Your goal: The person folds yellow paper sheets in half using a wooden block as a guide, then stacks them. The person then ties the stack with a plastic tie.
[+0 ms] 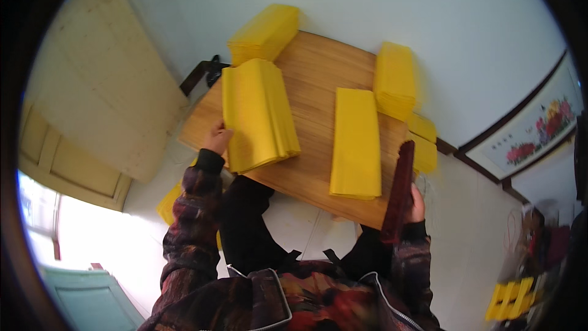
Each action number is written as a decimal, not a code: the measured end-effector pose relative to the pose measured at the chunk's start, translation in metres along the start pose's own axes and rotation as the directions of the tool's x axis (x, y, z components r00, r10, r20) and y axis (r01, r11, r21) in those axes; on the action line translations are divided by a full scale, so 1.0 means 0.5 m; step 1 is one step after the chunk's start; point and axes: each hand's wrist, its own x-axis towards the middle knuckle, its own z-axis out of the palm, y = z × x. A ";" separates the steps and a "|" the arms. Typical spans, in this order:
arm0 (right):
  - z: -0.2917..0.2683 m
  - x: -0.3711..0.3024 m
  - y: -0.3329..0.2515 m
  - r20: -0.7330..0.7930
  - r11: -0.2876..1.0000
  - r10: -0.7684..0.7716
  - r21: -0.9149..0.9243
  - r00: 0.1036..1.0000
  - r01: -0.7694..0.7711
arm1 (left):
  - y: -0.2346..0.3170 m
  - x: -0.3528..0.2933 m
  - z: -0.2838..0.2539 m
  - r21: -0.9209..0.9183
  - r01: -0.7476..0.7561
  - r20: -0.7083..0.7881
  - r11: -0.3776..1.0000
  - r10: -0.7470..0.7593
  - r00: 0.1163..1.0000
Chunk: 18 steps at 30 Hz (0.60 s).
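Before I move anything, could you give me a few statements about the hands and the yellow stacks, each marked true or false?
1. The right hand holds a dark red strip. True.
2. The left hand is at the left edge of a yellow folded stack on the wooden table. True.
3. The dark red strip lies across that yellow folded stack. False: it is off to the right, apart from that stack.
4. A framed flower picture is to the right of the wooden table. True.
5. Both hands touch that yellow folded stack. False: only the left hand is at it.
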 end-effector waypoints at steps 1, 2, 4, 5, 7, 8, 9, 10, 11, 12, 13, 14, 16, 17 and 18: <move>0.008 0.000 -0.003 -0.024 0.999 0.004 -0.038 1.000 -0.005 | -0.004 0.005 0.002 -0.046 0.026 0.002 0.999 -0.026 1.000; 0.018 -0.001 -0.006 -0.015 0.999 0.014 -0.045 1.000 -0.015 | -0.006 0.008 0.004 -0.090 0.056 0.002 0.994 -0.056 0.998; 0.042 0.003 -0.014 0.013 0.999 0.030 -0.028 0.999 -0.029 | -0.006 0.007 0.021 -0.281 0.076 -0.034 0.957 -0.089 0.995; 0.055 0.007 -0.019 0.025 0.998 0.008 -0.061 1.000 -0.007 | -0.003 0.004 0.028 -0.422 0.075 -0.013 0.904 -0.088 0.996; 0.085 0.023 -0.029 0.004 0.984 -0.024 -0.174 1.000 0.024 | 0.010 0.001 0.037 -0.373 0.077 -0.017 0.925 -0.090 0.996; 0.100 0.036 -0.033 0.029 0.978 -0.036 -0.204 0.999 0.041 | 0.017 -0.001 0.038 -0.406 0.075 0.010 0.911 -0.077 0.997; 0.116 0.054 -0.040 -0.007 0.956 -0.023 -0.293 1.000 0.019 | 0.021 -0.005 0.042 -0.432 0.067 -0.026 0.899 -0.087 0.996; 0.132 0.074 -0.044 0.007 0.933 -0.007 -0.361 1.000 0.009 | 0.024 -0.007 0.043 -0.475 0.091 0.001 0.875 -0.103 0.995; 0.146 0.095 -0.050 -0.062 0.891 0.015 -0.453 0.998 -0.042 | 0.025 -0.008 0.047 -0.531 0.098 0.036 0.841 -0.094 0.995; 0.162 0.119 -0.051 -0.045 0.815 -0.029 -0.579 0.999 -0.003 | 0.025 -0.009 0.051 -0.598 0.099 0.075 0.795 -0.068 0.995; 0.178 0.138 -0.047 0.058 0.763 -0.055 -0.641 0.997 0.080 | 0.023 -0.010 0.056 -0.607 0.092 0.065 0.790 -0.066 0.996; 0.195 0.158 -0.040 0.162 0.695 -0.082 -0.698 0.983 0.173 | 0.020 -0.011 0.061 -0.625 0.077 0.060 0.777 -0.051 0.997; 0.227 0.198 -0.027 0.106 0.486 0.013 -0.870 0.994 0.086 | 0.016 -0.015 0.073 -0.662 0.052 0.050 0.748 -0.025 0.998; 0.245 0.223 -0.012 0.150 0.165 -0.075 -0.973 0.986 0.161 | 0.014 -0.019 0.077 -0.688 0.058 0.059 0.723 -0.024 0.998; 0.256 0.233 -0.010 0.134 -0.051 -0.071 -0.990 0.988 0.131 | 0.014 -0.023 0.080 -0.713 0.062 0.067 0.698 -0.020 0.998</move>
